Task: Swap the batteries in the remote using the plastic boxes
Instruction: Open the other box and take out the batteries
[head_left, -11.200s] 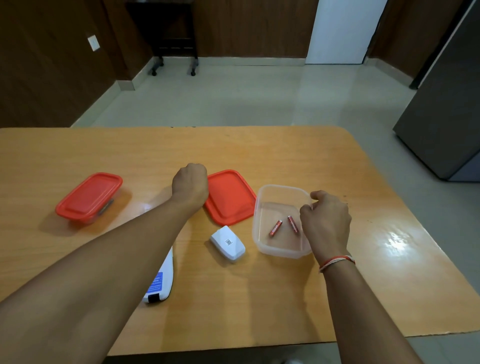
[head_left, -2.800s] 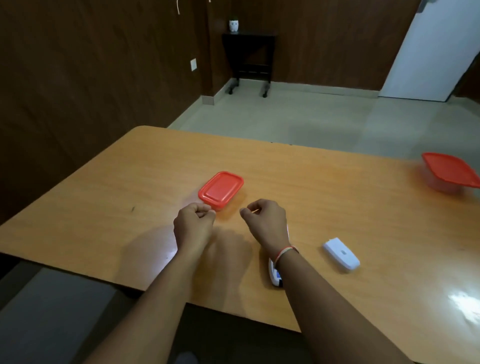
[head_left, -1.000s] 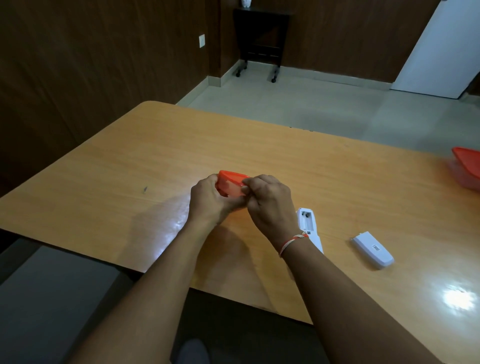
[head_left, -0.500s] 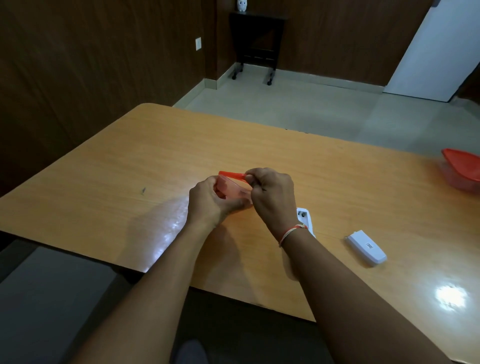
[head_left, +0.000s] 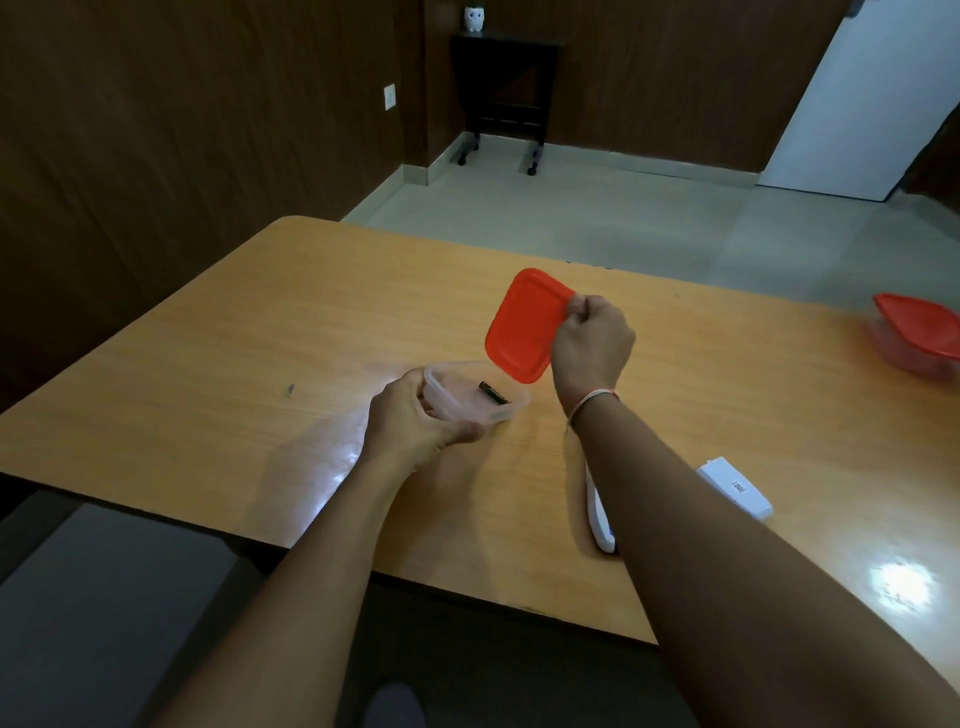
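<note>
My left hand (head_left: 415, 423) grips the near left rim of a small clear plastic box (head_left: 511, 408) that rests on the table. A dark battery (head_left: 492, 392) lies inside it. My right hand (head_left: 592, 345) pinches the edge of the box's red lid (head_left: 522, 325) and holds it tilted up above the box's right end. The white remote (head_left: 597, 512) lies on the table, mostly hidden under my right forearm. Its white battery cover (head_left: 733, 488) lies apart to the right.
A second plastic box with a red lid (head_left: 917, 332) stands at the table's far right edge. The wooden table (head_left: 260, 338) ends close to me and at the left. A dark side table (head_left: 504, 93) stands by the far wall.
The red lid has come off the small box. My right hand lifted it up and to the right, while my left hand stayed on the box, which now shows a battery inside.
</note>
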